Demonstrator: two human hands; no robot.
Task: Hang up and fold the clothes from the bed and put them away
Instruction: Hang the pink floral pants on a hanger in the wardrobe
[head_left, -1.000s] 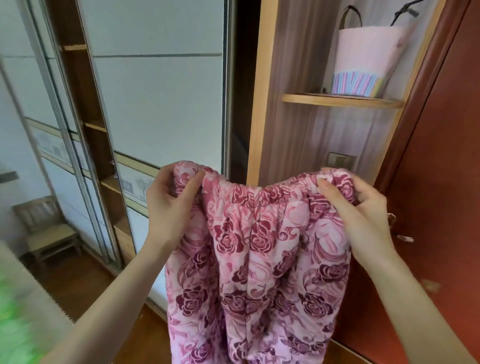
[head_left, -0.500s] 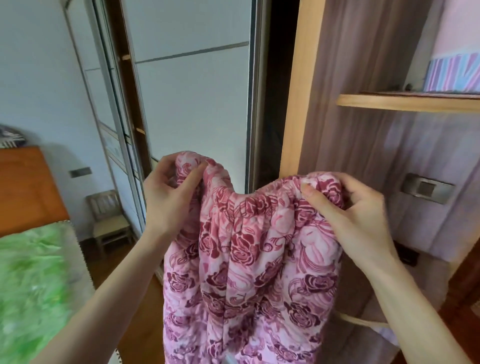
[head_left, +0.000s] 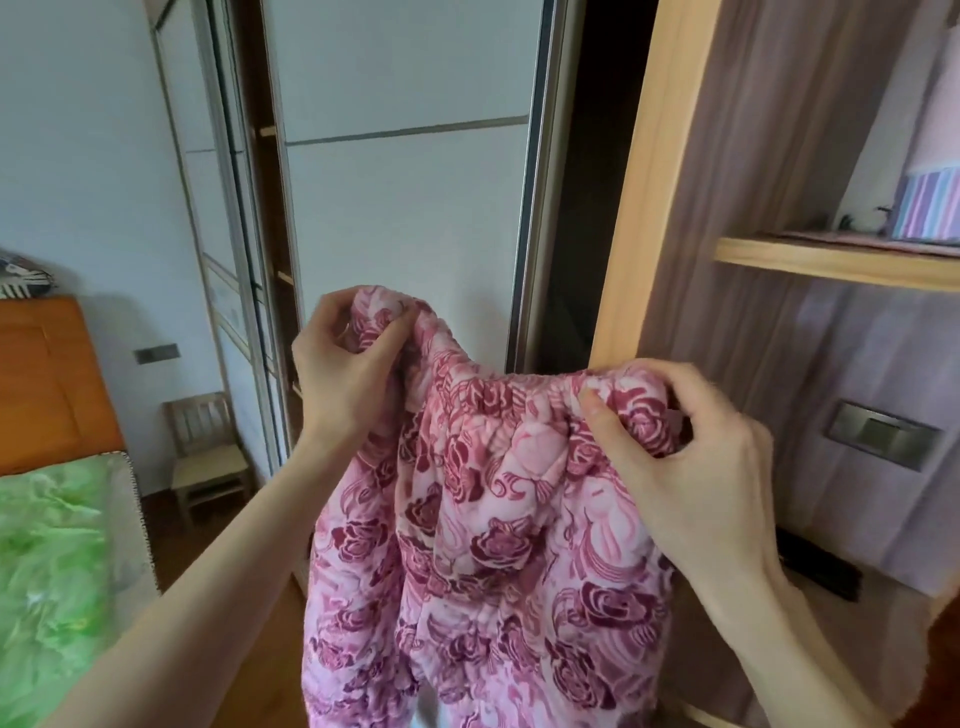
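Pink rose-print quilted trousers (head_left: 483, 525) held up at the gathered waistband, hanging in front of the open wardrobe (head_left: 644, 208). Left hand (head_left: 340, 374) grips the left end, fingers (head_left: 332, 317) curled round bunched fabric. Right hand (head_left: 691, 467) pinches the right end between thumb and curled fingers. Green-covered bed (head_left: 47, 561) far left.
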